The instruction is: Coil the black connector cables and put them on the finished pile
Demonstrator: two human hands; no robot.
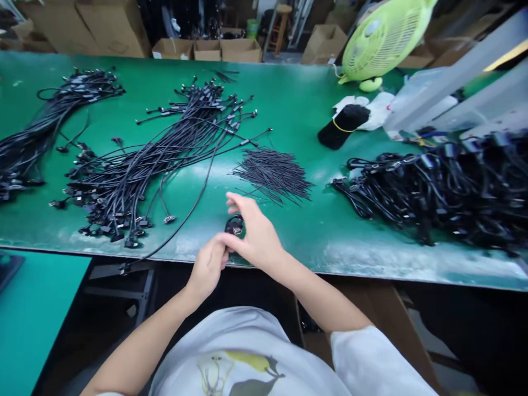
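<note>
Right hand (258, 231): middle of the frame, curved around a small coiled cable (234, 224), thumb below it and fingers above.
Left hand (206, 267): just lower left of the other, fingers curled in and partly hidden behind the right thumb; I can't tell whether it grips anything.
Coiled cable: black, a metal plug end showing, near the front edge of the green tabletop (289, 88), lower middle of the frame.
Thin black strips (276, 173): a loose pile just above and right of the hands.
Middle bundle (157, 148): long black cables left of centre, fanned out at both ends; one strand arcs down past the front edge.
Left bundle (41, 129): more long cables, running off the left side of the frame.
Right heap (433, 187): black cables bundled up, filling the right side.
Banded bunch (350, 116): black, yellow band around it, upper right of centre.
Fan (381, 41): lime green, upper right.
Cardboard boxes (241, 50): beyond the far edge, top of the frame.
</note>
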